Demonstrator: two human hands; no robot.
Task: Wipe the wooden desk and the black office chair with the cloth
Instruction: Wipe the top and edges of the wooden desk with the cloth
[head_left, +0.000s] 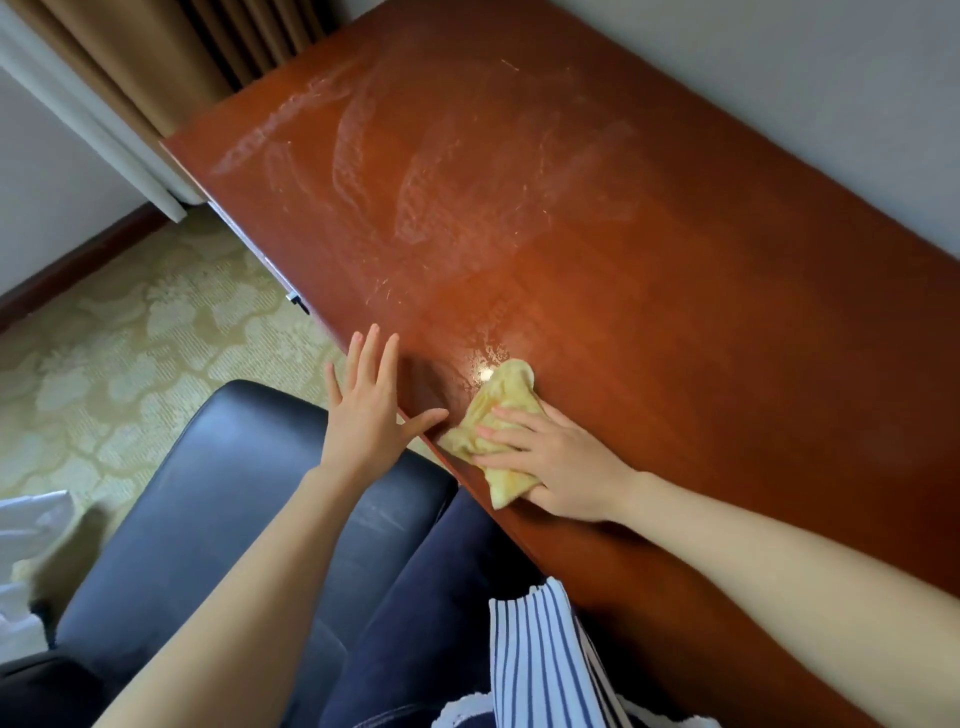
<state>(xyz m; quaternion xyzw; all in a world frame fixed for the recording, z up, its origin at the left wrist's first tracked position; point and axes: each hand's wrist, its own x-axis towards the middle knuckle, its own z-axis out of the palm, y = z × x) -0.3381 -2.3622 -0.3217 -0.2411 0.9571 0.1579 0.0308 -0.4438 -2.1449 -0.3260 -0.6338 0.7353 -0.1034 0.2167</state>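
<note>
Under our right hand (553, 465), laid flat to press evenly, the cloth (501, 400) lies on the tabletop (675, 312); our left hand (363, 415), splayed and empty, likely braces at the edge above the chair (208, 493)

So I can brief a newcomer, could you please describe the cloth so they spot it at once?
Find the reddish wooden desk at upper right. Near its front edge the right hand presses on the cloth: crumpled, pale yellow, the only soft thing on the wood.
</note>
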